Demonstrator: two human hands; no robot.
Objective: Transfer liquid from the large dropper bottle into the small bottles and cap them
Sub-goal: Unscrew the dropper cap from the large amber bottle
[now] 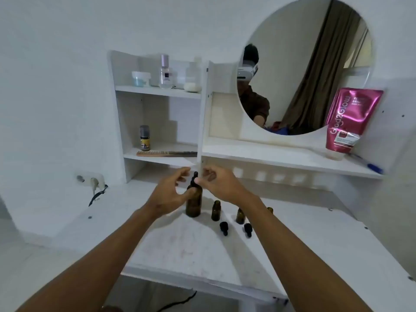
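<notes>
Both forearms reach to the large dropper bottle [194, 202] mid-table [191, 251].

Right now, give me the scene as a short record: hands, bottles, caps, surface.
left hand: thumb against the body of the large bottle, steadying it
right hand: fingertips at the dropper cap on top of the large bottle
large bottle: amber, upright on the table, dropper cap on it
small bottles: three amber, upright, uncapped; left one, middle one, the third mostly hidden behind the right forearm
loose caps: two black dropper caps lying on the table, in front of the small bottles
liquid level: cannot tell
</notes>
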